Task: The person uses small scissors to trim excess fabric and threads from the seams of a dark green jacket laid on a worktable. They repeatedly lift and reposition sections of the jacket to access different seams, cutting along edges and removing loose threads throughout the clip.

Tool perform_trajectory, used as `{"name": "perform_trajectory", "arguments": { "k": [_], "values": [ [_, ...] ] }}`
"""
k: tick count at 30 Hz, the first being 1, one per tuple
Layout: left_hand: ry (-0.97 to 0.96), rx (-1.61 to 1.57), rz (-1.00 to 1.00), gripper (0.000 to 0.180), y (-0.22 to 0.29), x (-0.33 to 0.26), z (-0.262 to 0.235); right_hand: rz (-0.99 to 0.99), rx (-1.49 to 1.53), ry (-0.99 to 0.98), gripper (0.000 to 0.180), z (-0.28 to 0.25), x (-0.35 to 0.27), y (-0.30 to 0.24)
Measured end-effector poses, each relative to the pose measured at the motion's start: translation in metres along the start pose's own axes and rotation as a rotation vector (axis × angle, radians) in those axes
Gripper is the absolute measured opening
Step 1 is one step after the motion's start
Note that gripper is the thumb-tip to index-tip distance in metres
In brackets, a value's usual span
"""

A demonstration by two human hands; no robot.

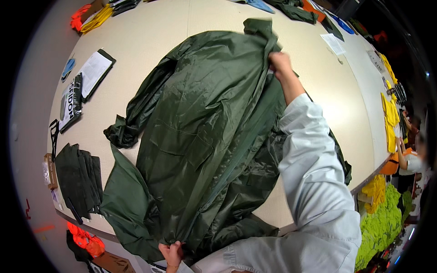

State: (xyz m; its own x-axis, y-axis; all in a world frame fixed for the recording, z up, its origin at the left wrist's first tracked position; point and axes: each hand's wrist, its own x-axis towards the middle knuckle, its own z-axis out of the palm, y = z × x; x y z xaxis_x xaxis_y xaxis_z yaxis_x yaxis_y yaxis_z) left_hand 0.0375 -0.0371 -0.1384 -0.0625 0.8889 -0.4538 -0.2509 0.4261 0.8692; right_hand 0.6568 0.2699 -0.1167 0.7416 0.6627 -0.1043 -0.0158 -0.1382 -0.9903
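A dark green rain jacket [186, 118] lies spread over the cream table, its collar end away from me and its hem hanging toward the near edge. Along its open front runs a zipper [232, 166]. My right hand [281, 65] is closed on the front edge close to the collar [258, 28], slightly blurred. Down at the hem, my left hand [171, 254] pinches the lower end of the front edge. One sleeve [150, 98] bends out to the left with its cuff bunched. The other sleeve is mostly hidden behind my right arm.
Dark green fabric pieces [79, 182] are stacked at the left, near scissors [54, 136], a packaged garment [71, 102] and a paper sheet [94, 68]. Folded yellow garments [96, 19] lie far left. People [412, 159] work at the right, beyond a lime-green fabric pile [380, 230].
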Motion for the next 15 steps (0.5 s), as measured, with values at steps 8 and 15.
{"name": "perform_trajectory", "arguments": {
  "k": [8, 15],
  "values": [
    [-0.025, -0.212, -0.243, 0.031, 0.026, 0.001, 0.039, 0.191, -0.885, 0.409, 0.052, -0.081, -0.088, 0.039],
    [-0.127, -0.137, -0.316, 0.039, 0.022, 0.011, 0.039, 0.684, 0.003, -0.009, 0.026, -0.084, -0.072, 0.069]
  ]
}}
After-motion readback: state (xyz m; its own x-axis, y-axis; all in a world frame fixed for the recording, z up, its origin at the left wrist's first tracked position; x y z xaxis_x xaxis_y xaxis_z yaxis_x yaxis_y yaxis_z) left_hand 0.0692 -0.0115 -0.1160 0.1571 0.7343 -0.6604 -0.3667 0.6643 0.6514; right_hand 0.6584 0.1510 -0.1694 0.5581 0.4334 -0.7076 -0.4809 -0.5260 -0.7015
